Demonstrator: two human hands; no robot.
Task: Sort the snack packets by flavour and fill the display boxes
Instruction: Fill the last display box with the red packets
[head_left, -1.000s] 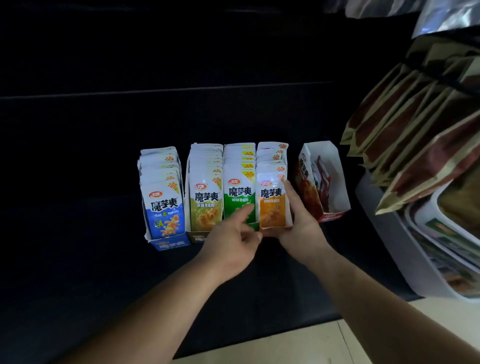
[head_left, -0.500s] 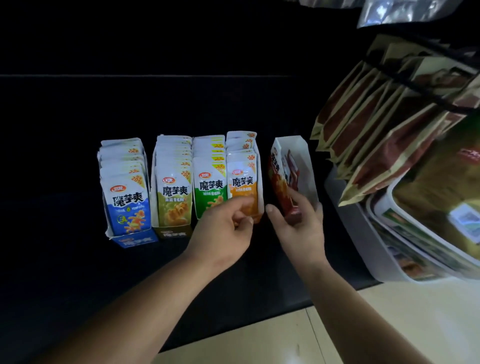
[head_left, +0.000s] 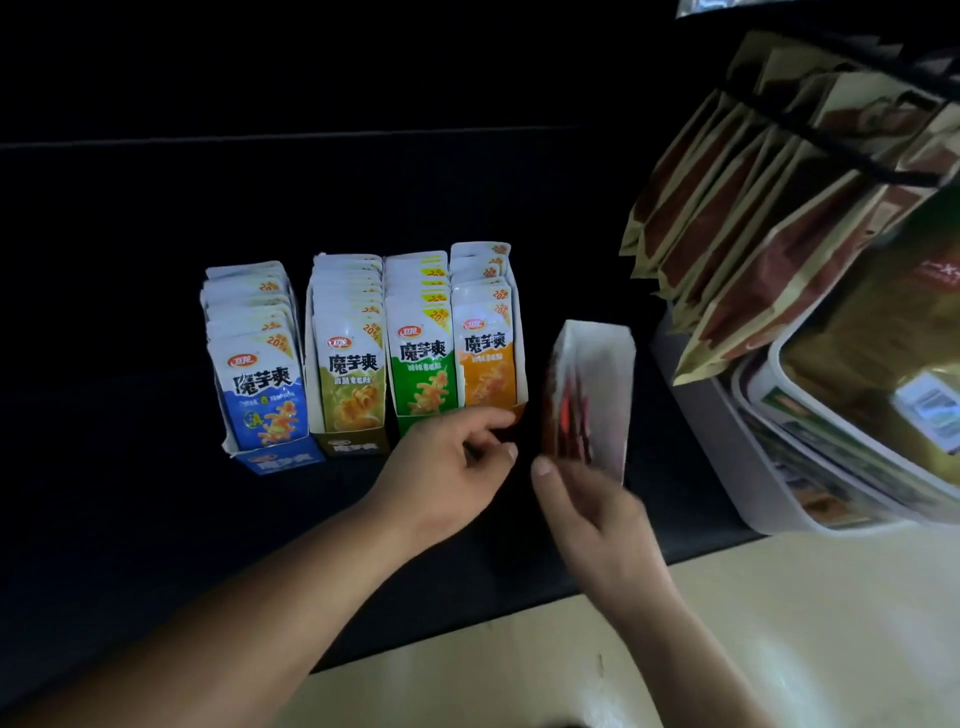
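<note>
Your R hand (head_left: 592, 509) is blurred at the near end of the red box (head_left: 602, 364), thumb out to its left. Can't tell if the fingers clamp it. 1 s ago it was on the front orange packet (head_left: 485, 364) w/ your L hand (head_left: 447, 467), now loose-curled by that row's base, pinching nothing. Orange looks done. The red box, just right, is near-empty and prob. next.
</note>
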